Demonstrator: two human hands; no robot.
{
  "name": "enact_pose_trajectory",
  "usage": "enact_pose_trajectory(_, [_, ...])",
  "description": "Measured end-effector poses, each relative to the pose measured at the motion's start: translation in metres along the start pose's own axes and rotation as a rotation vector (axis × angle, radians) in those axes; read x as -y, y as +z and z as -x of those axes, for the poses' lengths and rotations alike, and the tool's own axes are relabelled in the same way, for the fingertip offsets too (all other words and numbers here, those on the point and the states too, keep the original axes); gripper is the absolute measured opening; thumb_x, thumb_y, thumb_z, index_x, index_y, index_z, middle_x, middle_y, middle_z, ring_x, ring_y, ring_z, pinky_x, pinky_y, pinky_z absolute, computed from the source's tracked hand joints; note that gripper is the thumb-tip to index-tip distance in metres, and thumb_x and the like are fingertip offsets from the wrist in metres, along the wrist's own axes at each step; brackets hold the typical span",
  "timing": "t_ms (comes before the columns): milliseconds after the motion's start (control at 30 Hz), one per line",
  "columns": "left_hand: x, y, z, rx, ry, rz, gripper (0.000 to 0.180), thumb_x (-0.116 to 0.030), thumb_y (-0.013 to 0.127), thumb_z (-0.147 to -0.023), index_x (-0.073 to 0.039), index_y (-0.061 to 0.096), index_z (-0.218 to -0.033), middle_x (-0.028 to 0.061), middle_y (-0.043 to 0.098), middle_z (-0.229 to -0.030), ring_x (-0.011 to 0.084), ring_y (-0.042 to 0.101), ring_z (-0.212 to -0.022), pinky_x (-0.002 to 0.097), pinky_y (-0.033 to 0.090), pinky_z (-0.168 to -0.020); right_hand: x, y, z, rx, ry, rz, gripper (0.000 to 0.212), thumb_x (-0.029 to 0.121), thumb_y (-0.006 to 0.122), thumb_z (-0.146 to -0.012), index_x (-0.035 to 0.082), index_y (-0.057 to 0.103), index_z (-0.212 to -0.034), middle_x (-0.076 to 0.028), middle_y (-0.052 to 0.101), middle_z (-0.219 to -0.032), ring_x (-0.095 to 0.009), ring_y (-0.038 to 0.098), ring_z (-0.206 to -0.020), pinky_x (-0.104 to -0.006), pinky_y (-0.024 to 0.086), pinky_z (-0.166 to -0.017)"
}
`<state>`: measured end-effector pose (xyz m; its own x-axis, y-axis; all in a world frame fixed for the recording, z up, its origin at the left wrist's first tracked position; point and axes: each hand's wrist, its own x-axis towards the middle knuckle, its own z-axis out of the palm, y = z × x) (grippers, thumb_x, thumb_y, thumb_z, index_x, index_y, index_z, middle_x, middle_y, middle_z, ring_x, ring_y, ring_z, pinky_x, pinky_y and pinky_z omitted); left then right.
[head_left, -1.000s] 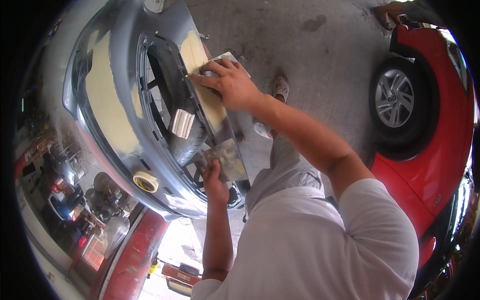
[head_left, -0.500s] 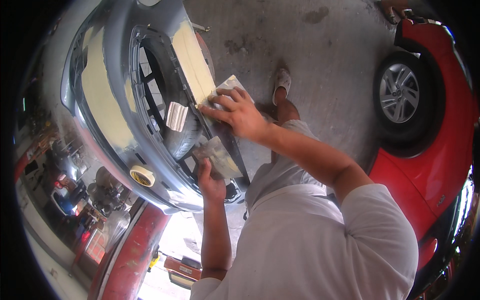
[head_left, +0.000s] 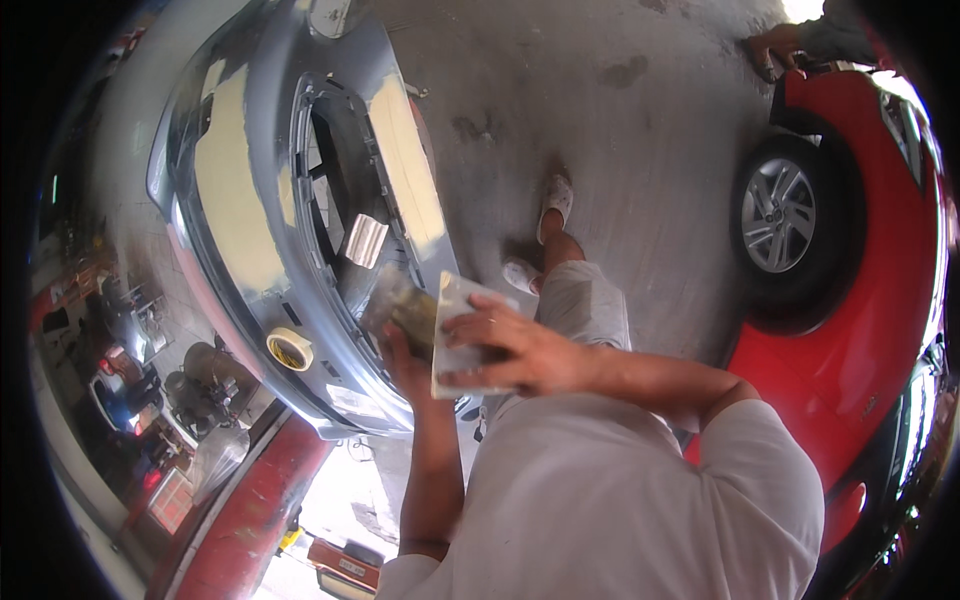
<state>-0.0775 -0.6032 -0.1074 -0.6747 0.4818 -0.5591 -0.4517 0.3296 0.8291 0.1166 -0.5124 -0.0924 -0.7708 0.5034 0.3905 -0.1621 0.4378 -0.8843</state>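
Note:
A grey car bumper [head_left: 352, 70] stands on my left, with a broad patch of cream filler [head_left: 232, 190] on its outer face and a smooth strip of cream filler [head_left: 407, 160] along the edge nearer me. My right hand [head_left: 535, 352] grips a flat, pale putty spreader [head_left: 455, 300], tilted up beside the left hand. Fingers closed below it, my left hand [head_left: 408, 370] holds a filler-smeared plate [head_left: 408, 300], blurred by motion. The two tools overlap in view; whether they touch, I cannot tell. Both are off the filler strip, over the bumper's near end.
A ribbed, pale folded piece [head_left: 366, 241] lies at the bumper's opening. A masking tape roll [head_left: 304, 347] rests on the bumper. To the right stands a red car [head_left: 850, 360]; another person's hand [head_left: 775, 45] is at the far right. Cluttered gear [head_left: 205, 385] lies at left.
My right hand has left the filler strip and come back toward my body with the spreader, now turned up beside the left-hand plate. My view has shifted slightly.

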Motion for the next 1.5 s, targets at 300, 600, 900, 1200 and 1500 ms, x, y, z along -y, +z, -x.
enact_pose_trajectory(300, [-0.040, 0.054, 0.056, 0.243, 0.317, 0.035, 0.050, -0.028, 0.057, -0.105, 0.004, 0.045, -0.141, 0.0172, 0.056, -0.136, 0.0255, 0.059, -0.119, 0.0378, 0.051, -0.099, -0.060, -0.009, 0.022, 0.140, 0.366, 0.403, 0.072, -0.008, 0.064, -0.080, 0.025, 0.052, -0.144, -0.017, 0.042, -0.144, -0.040, 0.046, -0.134, -0.0577, 0.031, -0.117])
enact_pose_trajectory(600, [-0.048, 0.003, 0.028, 0.250, 0.055, 0.174, 0.045, -0.032, 0.055, -0.106, -0.004, 0.048, -0.140, 0.0108, 0.058, -0.131, 0.0223, 0.058, -0.120, 0.0388, 0.048, -0.103, -0.182, -0.106, -0.121, -0.267, 0.499, 0.539, 0.069, -0.008, 0.058, -0.081, 0.025, 0.060, -0.142, -0.007, 0.055, -0.144, -0.032, 0.051, -0.132, -0.0470, 0.041, -0.110])
enact_pose_trajectory(900, [-0.028, -0.021, 0.032, 0.281, -0.039, 0.284, 0.048, -0.028, 0.065, -0.101, -0.005, 0.050, -0.141, 0.0092, 0.060, -0.131, 0.0234, 0.060, -0.120, 0.0397, 0.049, -0.103, -0.200, -0.113, -0.196, -0.183, 0.319, 0.729, 0.057, 0.005, 0.064, -0.087, 0.032, 0.065, -0.136, -0.003, 0.059, -0.136, -0.030, 0.053, -0.129, -0.0472, 0.043, -0.107])
enact_pose_trajectory(1200, [-0.031, -0.030, 0.030, 0.320, -0.033, 0.293, 0.043, -0.023, 0.061, -0.103, -0.005, 0.050, -0.140, 0.0083, 0.061, -0.130, 0.0234, 0.062, -0.118, 0.0393, 0.051, -0.101, -0.182, -0.064, -0.158, -0.233, 0.210, 0.683, 0.054, 0.012, 0.070, -0.087, 0.031, 0.064, -0.137, -0.006, 0.058, -0.135, -0.031, 0.053, -0.127, -0.0462, 0.040, -0.110])
enact_pose_trajectory(1500, [-0.023, -0.042, 0.030, 0.315, -0.051, 0.285, 0.044, -0.023, 0.062, -0.103, -0.003, 0.049, -0.140, 0.0087, 0.061, -0.130, 0.0243, 0.061, -0.119, 0.0400, 0.049, -0.103, -0.146, 0.001, -0.094, -0.251, 0.222, 0.582, 0.055, 0.008, 0.069, -0.086, 0.026, 0.063, -0.137, -0.007, 0.059, -0.131, -0.031, 0.052, -0.126, -0.0439, 0.040, -0.108])
